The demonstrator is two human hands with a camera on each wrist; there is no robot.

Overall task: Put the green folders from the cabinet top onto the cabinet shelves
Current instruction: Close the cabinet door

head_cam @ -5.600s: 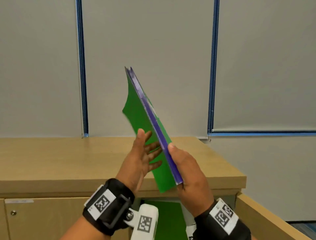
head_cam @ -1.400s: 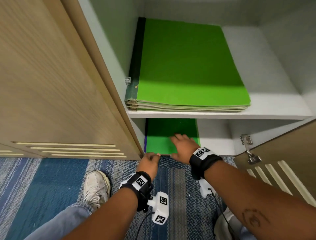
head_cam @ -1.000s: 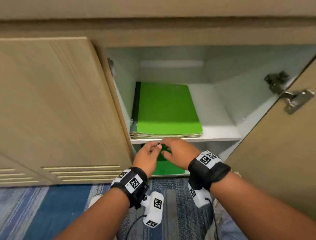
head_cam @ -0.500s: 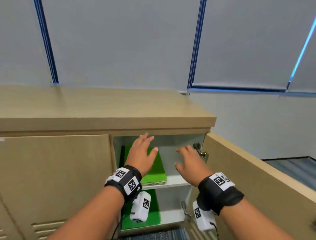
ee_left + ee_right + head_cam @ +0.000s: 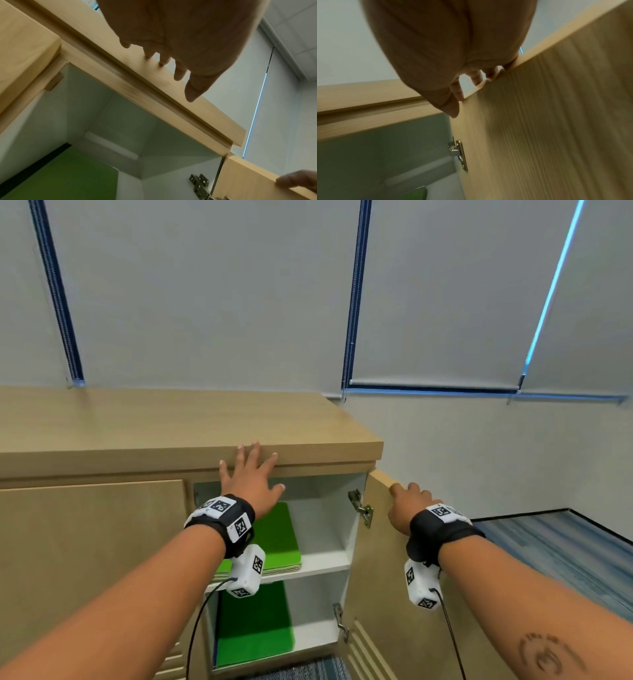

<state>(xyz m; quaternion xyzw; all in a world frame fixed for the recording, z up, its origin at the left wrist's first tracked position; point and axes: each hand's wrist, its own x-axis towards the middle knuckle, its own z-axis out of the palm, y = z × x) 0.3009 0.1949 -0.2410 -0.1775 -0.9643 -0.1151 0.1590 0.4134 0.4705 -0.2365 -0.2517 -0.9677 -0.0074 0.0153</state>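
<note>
The person stands at the wooden cabinet [image 5: 102,529] with its right-hand door [image 5: 383,577] swung open. Their left hand [image 5: 248,477] is raised to the front edge of the cabinet top [image 5: 154,422], fingers [image 5: 179,73] straight and spread, the tips touching or just over that edge. Their right hand [image 5: 409,503] is on the top edge of the open door, fingers [image 5: 476,77] curled over it and the thumb lying against the door's inner face. Inside, a stack of green folders [image 5: 277,537] lies flat on the upper shelf [image 5: 318,565], towards its left side, and more green folders [image 5: 255,625] lie flat on the bottom shelf [image 5: 315,635] directly beneath, also to the left. Two metal hinges [image 5: 361,508] show on the door's inner edge. Each wrist carries a black band with a white camera unit [image 5: 246,571] hanging under it. Behind the cabinet are drawn grey roller blinds [image 5: 205,285], and blue striped carpet [image 5: 565,546] shows to the right.
</note>
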